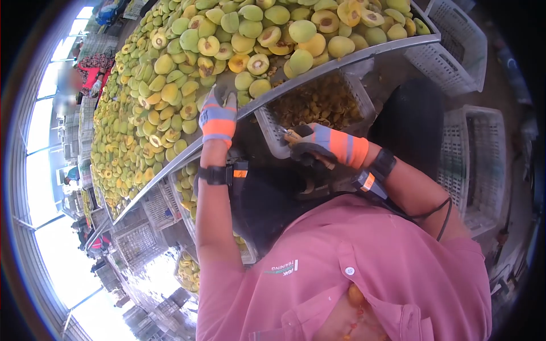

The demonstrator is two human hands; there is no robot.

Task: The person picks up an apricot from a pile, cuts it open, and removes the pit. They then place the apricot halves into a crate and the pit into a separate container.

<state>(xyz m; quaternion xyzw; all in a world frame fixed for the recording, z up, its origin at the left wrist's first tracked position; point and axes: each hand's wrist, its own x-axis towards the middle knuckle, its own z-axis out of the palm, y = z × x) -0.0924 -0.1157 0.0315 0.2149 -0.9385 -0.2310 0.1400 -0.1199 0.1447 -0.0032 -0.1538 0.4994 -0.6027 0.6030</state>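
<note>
My left hand (218,116), in an orange and grey glove, reaches over the metal edge of the table (307,75) at the heap of halved yellow-green fruit (250,28). Its thumb and fingers are apart, and nothing shows between them. My right hand (327,146), gloved alike, is closed round the wooden handle of a small tool (292,136), whose metal tip points left. That hand is above the near edge of a white crate (364,98) that holds brown and yellow scraps (318,102).
Empty white crates (449,57) (483,165) stand at the right. More crates (136,241) and a crate of fruit (186,273) are at the lower left. A person in red (94,74) is across the table at the upper left.
</note>
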